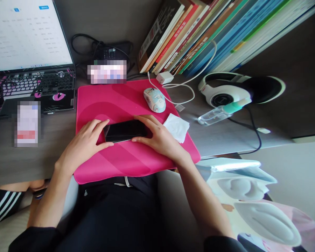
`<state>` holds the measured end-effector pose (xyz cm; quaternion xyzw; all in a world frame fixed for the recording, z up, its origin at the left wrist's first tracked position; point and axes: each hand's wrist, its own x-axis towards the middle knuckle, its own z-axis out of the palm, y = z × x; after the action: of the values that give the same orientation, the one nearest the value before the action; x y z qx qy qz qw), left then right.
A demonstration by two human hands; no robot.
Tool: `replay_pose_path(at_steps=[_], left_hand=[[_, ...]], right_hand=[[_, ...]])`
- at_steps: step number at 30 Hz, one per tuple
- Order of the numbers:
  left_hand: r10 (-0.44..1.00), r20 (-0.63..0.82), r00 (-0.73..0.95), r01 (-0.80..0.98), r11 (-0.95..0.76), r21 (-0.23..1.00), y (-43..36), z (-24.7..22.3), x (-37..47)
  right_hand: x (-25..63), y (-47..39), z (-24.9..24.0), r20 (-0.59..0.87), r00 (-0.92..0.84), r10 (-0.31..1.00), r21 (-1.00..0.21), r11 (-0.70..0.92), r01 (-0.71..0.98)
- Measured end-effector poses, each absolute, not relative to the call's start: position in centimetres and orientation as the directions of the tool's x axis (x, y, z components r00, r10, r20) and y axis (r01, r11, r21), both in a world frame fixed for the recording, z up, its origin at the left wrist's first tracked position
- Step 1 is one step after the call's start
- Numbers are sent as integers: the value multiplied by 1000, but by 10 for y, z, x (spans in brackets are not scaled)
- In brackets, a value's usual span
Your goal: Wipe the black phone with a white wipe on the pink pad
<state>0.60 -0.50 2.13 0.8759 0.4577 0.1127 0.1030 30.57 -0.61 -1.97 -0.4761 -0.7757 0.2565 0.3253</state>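
A smartphone (pixel 126 130) with a dark, glossy screen lies lengthwise across a pink desk mat (pixel 115 161). My left hand (pixel 88 138) grips its left end, thumb on the near edge and fingers on the far edge. At the opposite end, my right hand (pixel 154 134) holds the phone the same way and covers that corner. Just right of my right hand is a folded white wipe (pixel 176 128). Beyond it, a patterned computer mouse (pixel 154 100) rests on the mat.
An open laptop (pixel 36 91) stands at the left, with a blurred-out item (pixel 27 124) before it. Books (pixel 178 38) line the back. A clear spray bottle (pixel 212 115) lies by white headphones (pixel 220 94) and a charger (pixel 165 77) with its cable. A white plush (pixel 267 220) is below right.
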Motion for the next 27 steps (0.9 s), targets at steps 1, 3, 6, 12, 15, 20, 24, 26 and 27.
replay_pose_path(at_steps=[1, 3, 6, 12, 15, 20, 24, 26, 27], left_hand=[[826, 104, 554, 778, -558, 287, -5, 21, 6], [827, 102, 553, 776, -555, 298, -4, 20, 5], [819, 105, 564, 774, -568, 279, -4, 23, 0], [802, 120, 586, 786, -598, 158, -15, 46, -11], [798, 117, 591, 790, -602, 118, -21, 51, -11], [798, 91, 596, 787, -603, 130, -21, 46, -9], [797, 74, 600, 784, -604, 142, -19, 43, -9], [799, 79, 596, 787, -601, 141, -19, 42, -9], [799, 83, 596, 787, -601, 140, -19, 42, -8]], right_hand=[[306, -6, -20, 259, -334, 906, -707, 414, 574], [306, -6, -20, 257, -334, 907, -706, 412, 576], [306, -6, -21, 257, -331, 908, -708, 410, 576], [306, -6, -20, 259, -333, 907, -711, 412, 569], [307, -6, -20, 255, -331, 908, -712, 408, 571], [307, -5, -21, 264, -334, 905, -709, 416, 569], [307, -6, -21, 266, -333, 905, -708, 418, 569], [307, -6, -21, 271, -333, 903, -707, 422, 568], [307, -6, -21, 270, -334, 903, -706, 422, 569]])
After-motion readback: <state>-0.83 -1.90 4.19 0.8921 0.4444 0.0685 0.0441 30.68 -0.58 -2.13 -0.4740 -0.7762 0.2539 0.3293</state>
